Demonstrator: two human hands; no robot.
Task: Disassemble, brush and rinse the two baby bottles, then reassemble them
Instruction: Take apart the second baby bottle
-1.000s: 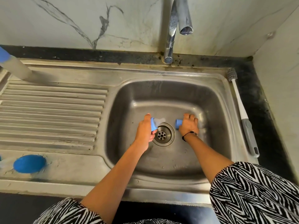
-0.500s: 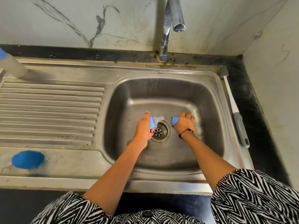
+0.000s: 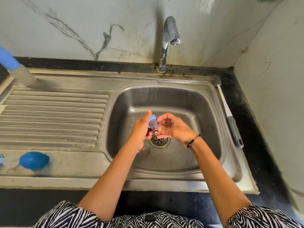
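Observation:
Over the sink (image 3: 218, 129), my left hand (image 3: 140, 129) grips a blue collar ring with a clear nipple (image 3: 152, 123) set in it. My right hand (image 3: 175, 128) meets it from the right, its fingertips curled in and pinching the nipple's tip just above the drain (image 3: 159, 141). A bottle (image 3: 19, 71) with a blue top stands tilted at the far left of the drainboard. A blue dome cap (image 3: 34, 160) lies on the front left ledge, with another clear and blue piece (image 3: 1, 160) cut off by the frame edge. Under my left wrist a small colourful patch (image 3: 140, 151) shows, too hidden to identify.
A white bottle brush with a grey handle (image 3: 229, 115) lies along the sink's right rim. The tap (image 3: 169, 38) stands at the back with no water running. The ribbed drainboard (image 3: 54, 116) spreads to the left. Walls close in behind and on the right.
Both hands lifted from the basin floor and came together over the drain. The blue piece my right hand held is no longer visible in it; that hand now pinches the nipple.

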